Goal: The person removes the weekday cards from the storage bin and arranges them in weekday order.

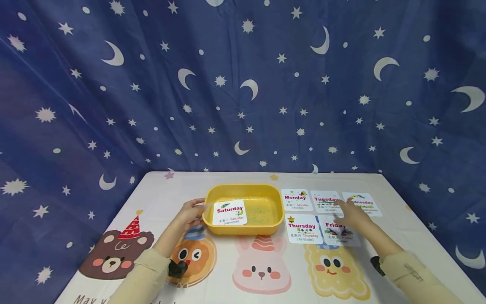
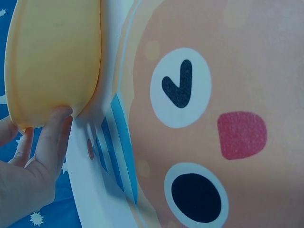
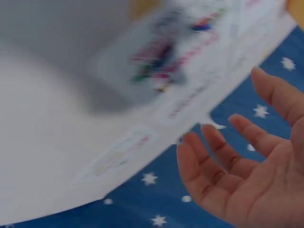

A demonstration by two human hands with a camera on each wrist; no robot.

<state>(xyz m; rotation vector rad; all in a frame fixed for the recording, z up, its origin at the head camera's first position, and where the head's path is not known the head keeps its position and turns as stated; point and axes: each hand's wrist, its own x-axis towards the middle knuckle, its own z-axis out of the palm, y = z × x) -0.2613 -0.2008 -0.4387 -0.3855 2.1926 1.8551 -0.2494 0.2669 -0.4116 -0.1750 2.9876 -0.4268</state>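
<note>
In the head view my left hand (image 1: 191, 212) holds the left end of a yellow plastic tray (image 1: 243, 230). Its thumb and fingers meet the rim there, and the left wrist view shows fingertips (image 2: 61, 112) against the outer wall. Inside the tray lies a Saturday card (image 1: 229, 212). My right hand (image 1: 353, 214) hovers with loosely spread fingers over the cards at the right, holding nothing. It partly hides the Wednesday card (image 1: 366, 204) and the Friday card (image 1: 338, 231). Tuesday (image 1: 325, 199), Monday (image 1: 297, 200) and Thursday (image 1: 303, 229) cards lie beside them.
A white tablecloth (image 1: 262, 270) printed with cartoon figures covers the table. The cards form two rows right of the tray, Monday's and Thursday's close to its right end. Behind the table's back edge hangs a blue curtain (image 1: 228, 105) with moons and stars.
</note>
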